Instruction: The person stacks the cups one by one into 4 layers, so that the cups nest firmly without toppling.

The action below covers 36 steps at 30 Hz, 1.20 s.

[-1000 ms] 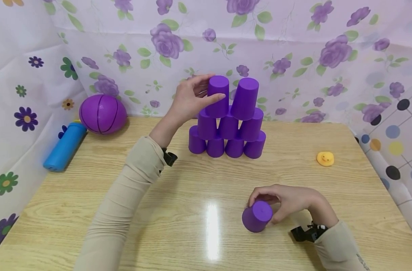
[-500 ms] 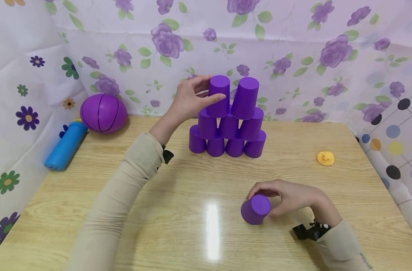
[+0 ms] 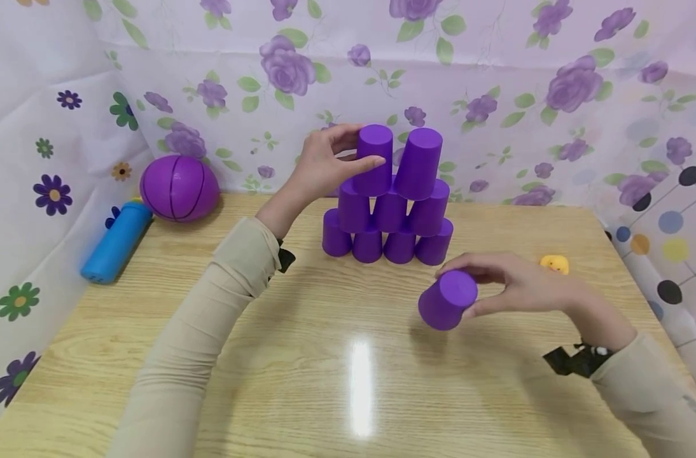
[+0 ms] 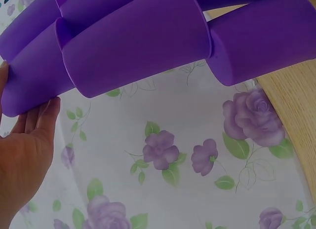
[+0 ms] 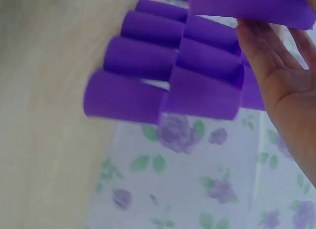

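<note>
Upside-down purple cups form a stepped stack at the back of the table, with a bottom row [image 3: 368, 248], a shorter middle row [image 3: 390, 213] and two cups on top. My left hand [image 3: 324, 162] holds the top-left cup [image 3: 375, 143] between thumb and fingers. Beside it the top-right cup [image 3: 419, 162] stands untouched. Nearer to me, my right hand [image 3: 516, 283] grips a loose purple cup [image 3: 446, 304], base up and tilted, above the tabletop in front of the stack's right end. In the right wrist view that held cup [image 5: 252, 4] fills the upper edge, with the stack behind.
A purple ball [image 3: 179, 189] and a blue cylinder with a yellow end [image 3: 116, 245] lie at the back left of the wooden table [image 3: 291, 381]. A yellow rubber duck [image 3: 556, 263] sits at the right, partly behind my right hand. Flowered cloth [image 3: 348, 83] hangs close behind the stack.
My right hand has carried its cup forward, away from me and slightly right, toward the stack. The left hand stays on the top-left cup. The view has shifted slightly.
</note>
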Each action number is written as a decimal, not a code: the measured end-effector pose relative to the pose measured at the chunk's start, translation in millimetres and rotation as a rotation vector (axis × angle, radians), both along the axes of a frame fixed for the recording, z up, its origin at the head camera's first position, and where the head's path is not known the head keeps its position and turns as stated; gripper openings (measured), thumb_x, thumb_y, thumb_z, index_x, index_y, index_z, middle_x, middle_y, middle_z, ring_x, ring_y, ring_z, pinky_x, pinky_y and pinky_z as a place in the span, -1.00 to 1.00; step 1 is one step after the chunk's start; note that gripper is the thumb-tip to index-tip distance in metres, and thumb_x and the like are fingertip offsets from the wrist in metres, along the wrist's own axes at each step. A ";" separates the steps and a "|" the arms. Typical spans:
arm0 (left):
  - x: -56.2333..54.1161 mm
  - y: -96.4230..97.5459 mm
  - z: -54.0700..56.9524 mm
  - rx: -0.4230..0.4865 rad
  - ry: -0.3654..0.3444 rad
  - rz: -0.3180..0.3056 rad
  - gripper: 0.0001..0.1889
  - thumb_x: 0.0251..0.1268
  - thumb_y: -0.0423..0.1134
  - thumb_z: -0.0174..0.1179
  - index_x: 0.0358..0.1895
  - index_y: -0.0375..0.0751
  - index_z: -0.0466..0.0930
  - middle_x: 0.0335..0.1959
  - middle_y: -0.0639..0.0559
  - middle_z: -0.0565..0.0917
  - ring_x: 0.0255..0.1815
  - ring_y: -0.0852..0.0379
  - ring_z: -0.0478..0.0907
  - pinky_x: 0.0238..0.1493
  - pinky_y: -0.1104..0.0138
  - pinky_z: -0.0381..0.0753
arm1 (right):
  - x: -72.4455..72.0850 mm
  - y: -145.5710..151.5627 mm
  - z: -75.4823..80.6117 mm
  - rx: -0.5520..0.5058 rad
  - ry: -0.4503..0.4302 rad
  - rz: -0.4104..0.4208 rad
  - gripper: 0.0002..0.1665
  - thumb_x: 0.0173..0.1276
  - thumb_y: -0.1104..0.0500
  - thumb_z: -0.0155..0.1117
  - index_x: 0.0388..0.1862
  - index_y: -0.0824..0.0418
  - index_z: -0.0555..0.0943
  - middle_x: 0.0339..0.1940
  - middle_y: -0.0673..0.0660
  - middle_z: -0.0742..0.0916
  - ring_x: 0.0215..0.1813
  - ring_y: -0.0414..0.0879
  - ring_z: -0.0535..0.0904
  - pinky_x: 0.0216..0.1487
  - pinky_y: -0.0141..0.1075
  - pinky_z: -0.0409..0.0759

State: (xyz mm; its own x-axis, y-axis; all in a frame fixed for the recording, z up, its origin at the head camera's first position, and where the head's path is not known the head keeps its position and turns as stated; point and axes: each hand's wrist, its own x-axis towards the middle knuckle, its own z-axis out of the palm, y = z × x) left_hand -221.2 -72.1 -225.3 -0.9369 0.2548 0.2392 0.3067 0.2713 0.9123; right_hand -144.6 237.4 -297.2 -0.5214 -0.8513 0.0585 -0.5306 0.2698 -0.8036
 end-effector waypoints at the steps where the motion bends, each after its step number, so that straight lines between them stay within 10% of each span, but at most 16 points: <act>1: -0.5 0.0 0.1 -0.003 0.001 0.000 -0.43 0.02 -0.27 0.39 0.16 -0.29 0.48 0.07 -0.07 0.58 0.08 0.15 0.55 0.04 0.43 0.55 | -2.3 1.2 6.7 0.008 0.013 -0.012 -0.32 0.12 0.31 0.39 0.25 0.20 0.40 0.12 0.00 0.59 0.12 -0.15 0.54 0.17 -0.32 0.51; 13: -21.2 -3.7 -15.9 0.031 0.011 -0.005 -0.43 -0.03 -0.24 0.44 0.13 -0.22 0.52 0.02 -0.03 0.62 0.04 0.18 0.56 0.03 0.43 0.55 | -39.4 -15.1 88.8 -0.130 0.288 -0.207 -0.28 0.00 0.52 0.38 0.19 0.35 0.41 -0.08 0.04 0.65 -0.09 -0.17 0.60 -0.01 -0.49 0.54; 21: -25.7 -3.5 -18.7 0.046 0.011 -0.016 -0.43 -0.07 -0.24 0.46 0.11 -0.22 0.53 0.00 -0.03 0.62 0.01 0.18 0.58 0.03 0.43 0.55 | -59.4 -31.9 126.3 -0.376 0.139 -0.333 -0.39 0.06 0.53 0.33 0.13 0.28 0.48 -0.18 0.13 0.69 -0.19 -0.11 0.62 -0.16 -0.48 0.60; 28: -8.2 -1.5 -3.9 0.041 0.007 -0.011 -0.46 -0.04 -0.31 0.43 0.10 -0.31 0.53 -0.01 -0.10 0.63 0.01 0.13 0.59 0.04 0.42 0.54 | -78.2 -58.6 140.0 -0.337 0.220 -0.664 -0.43 0.13 0.21 0.42 0.15 0.10 0.50 -0.08 0.01 0.68 -0.11 -0.16 0.61 -0.15 -0.50 0.56; 36: -4.5 -2.1 -1.1 0.031 0.030 -0.024 -0.49 0.00 -0.31 0.40 0.09 -0.32 0.53 -0.02 -0.12 0.63 0.01 0.11 0.58 0.05 0.43 0.54 | -95.2 -78.2 141.2 -0.256 0.275 -0.761 -0.41 0.14 -0.01 0.41 0.16 0.02 0.49 -0.07 -0.04 0.68 -0.07 -0.23 0.57 -0.22 -0.39 0.43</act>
